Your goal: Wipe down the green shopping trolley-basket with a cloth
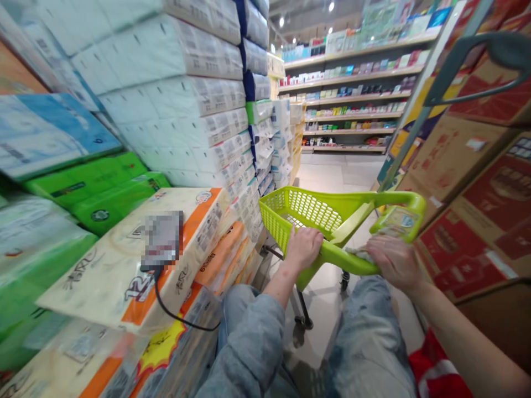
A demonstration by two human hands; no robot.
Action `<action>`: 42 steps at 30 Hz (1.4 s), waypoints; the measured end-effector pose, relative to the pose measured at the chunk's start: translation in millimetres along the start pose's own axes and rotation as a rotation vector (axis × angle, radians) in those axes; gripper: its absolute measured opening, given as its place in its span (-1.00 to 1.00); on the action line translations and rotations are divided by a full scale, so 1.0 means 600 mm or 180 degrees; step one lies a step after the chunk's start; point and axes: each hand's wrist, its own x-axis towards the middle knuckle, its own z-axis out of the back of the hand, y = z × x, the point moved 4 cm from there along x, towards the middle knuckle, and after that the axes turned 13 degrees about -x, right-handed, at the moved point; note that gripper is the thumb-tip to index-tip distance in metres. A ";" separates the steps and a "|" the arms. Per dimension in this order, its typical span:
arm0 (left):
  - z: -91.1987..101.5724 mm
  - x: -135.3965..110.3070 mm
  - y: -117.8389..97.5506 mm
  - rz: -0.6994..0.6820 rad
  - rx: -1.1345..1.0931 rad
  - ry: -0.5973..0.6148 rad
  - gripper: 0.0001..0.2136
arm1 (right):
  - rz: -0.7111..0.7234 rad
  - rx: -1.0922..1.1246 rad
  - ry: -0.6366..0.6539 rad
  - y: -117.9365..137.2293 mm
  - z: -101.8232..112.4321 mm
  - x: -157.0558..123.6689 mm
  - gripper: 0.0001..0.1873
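Observation:
A lime-green shopping cart with a perforated basket stands before my knees, turned sideways. My left hand is closed over the near rim of the basket, thumb and fingers pointing forward. On the cart's handle side, my right hand is closed over a crumpled whitish cloth, pressing it against the green frame. Most of the cloth is hidden under the fingers. Just beyond the right hand, a label panel sits inside the handle loop.
Tissue packs are stacked at left, with a blurred-out device and black cable on top. Tall white paper stacks rise behind. Cartons and a grey trolley handle stand at right. Stocked shelves close the aisle.

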 end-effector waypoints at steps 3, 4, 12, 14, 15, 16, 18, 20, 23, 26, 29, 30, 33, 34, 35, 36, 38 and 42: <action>-0.005 -0.005 -0.011 0.0025 0.0130 -0.0084 -0.64 | 0.0021 -0.0012 -0.0428 0.011 0.001 -0.031 -0.70; -0.006 -0.007 -0.013 0.0047 0.0131 -0.0126 -0.64 | -0.0072 -0.0136 -0.0620 0.019 0.002 -0.045 -0.69; -0.010 -0.014 -0.010 0.0097 0.0088 -0.0209 -0.65 | -0.0100 -0.1618 -0.0530 0.120 -0.030 -0.100 -0.48; -0.009 -0.014 -0.008 0.0059 0.0086 -0.0146 -0.64 | -0.0049 -0.1815 -0.0519 0.121 -0.030 -0.089 -0.49; -0.009 -0.015 -0.007 0.0033 0.0083 -0.0103 -0.64 | -0.0020 -0.1880 -0.0501 0.118 -0.028 -0.081 -0.51; -0.008 -0.015 -0.007 0.0006 0.0085 -0.0066 -0.64 | 0.0015 -0.1932 -0.0464 0.112 -0.025 -0.072 -0.53; -0.006 -0.016 -0.007 -0.0064 0.0096 -0.0017 -0.63 | 0.0060 -0.2011 -0.0347 0.098 -0.018 -0.053 -0.60; -0.005 -0.017 -0.008 -0.0137 0.0100 0.0016 -0.63 | 0.0025 -0.2045 -0.0176 0.083 -0.011 -0.031 -0.70; -0.010 -0.015 -0.010 -0.0176 0.0098 0.0117 -0.61 | -0.0172 -0.2073 0.0159 0.070 -0.001 -0.004 -0.72; -0.018 -0.014 -0.016 -0.0189 0.0164 0.0196 -0.61 | -0.0220 -0.2227 0.0457 0.075 0.003 0.003 -0.70; -0.025 -0.014 -0.027 -0.0205 0.0246 0.0159 -0.61 | -0.0042 -0.2452 0.0584 0.088 0.001 -0.005 -0.70; -0.028 -0.015 -0.031 -0.0199 0.0272 0.0139 -0.61 | 0.0014 -0.2508 0.0609 0.091 0.000 -0.009 -0.67; -0.033 -0.018 -0.040 -0.0167 0.0335 0.0122 -0.61 | 0.0049 -0.2502 0.0847 0.083 -0.006 -0.008 -0.68; -0.034 -0.018 -0.042 -0.0162 0.0333 0.0140 -0.61 | 0.0016 -0.2445 0.1003 0.077 -0.009 -0.003 -0.68; -0.035 -0.019 -0.042 -0.0164 0.0312 0.0170 -0.61 | -0.0042 -0.2375 0.1187 0.069 -0.011 0.002 -0.66; -0.036 -0.018 -0.042 -0.0174 0.0274 0.0210 -0.61 | -0.0122 -0.2305 0.1389 0.061 -0.013 0.009 -0.62; -0.035 -0.015 -0.038 -0.0211 0.0151 0.0318 -0.61 | -0.0366 -0.2190 0.1811 0.044 -0.015 0.021 -0.55; -0.031 0.001 -0.023 -0.0228 -0.0100 0.0623 -0.56 | -0.0964 -0.1846 0.2537 0.016 -0.011 0.034 -0.50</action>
